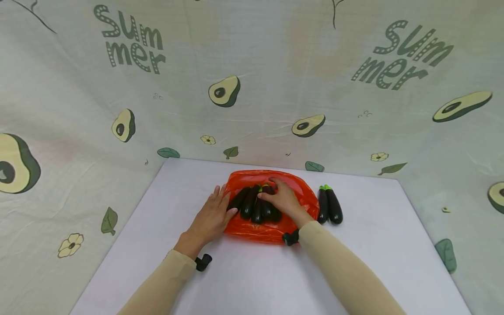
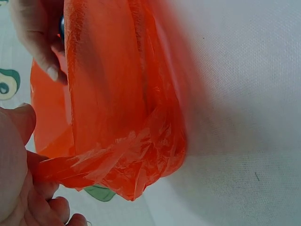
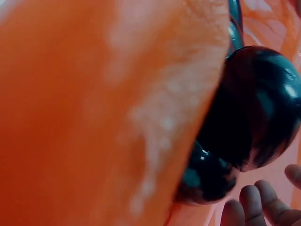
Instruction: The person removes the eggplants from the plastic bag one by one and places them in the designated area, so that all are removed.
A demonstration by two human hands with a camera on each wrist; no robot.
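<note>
A red plastic bag (image 1: 252,236) lies on the table with its mouth spread wide. Several dark, glossy eggplants (image 1: 249,203) are inside it, side by side. My left hand (image 1: 210,216) is at the bag's left side, fingers extended and thumb apart; in the left wrist view the bag's film (image 2: 108,94) runs over its index finger. My right hand (image 1: 285,199) reaches into the bag above the eggplants' stem ends. In the right wrist view its fingertips (image 3: 251,202) are spread near the rounded eggplants (image 3: 258,108), with a gap between, and the blurred bag wall hides part of them.
Two more eggplants (image 1: 330,205) with green stems lie together just right of the bag on the white table (image 1: 252,280). Behind and at both sides hangs a cloth (image 1: 260,65) printed with avocados, leaves and lettering.
</note>
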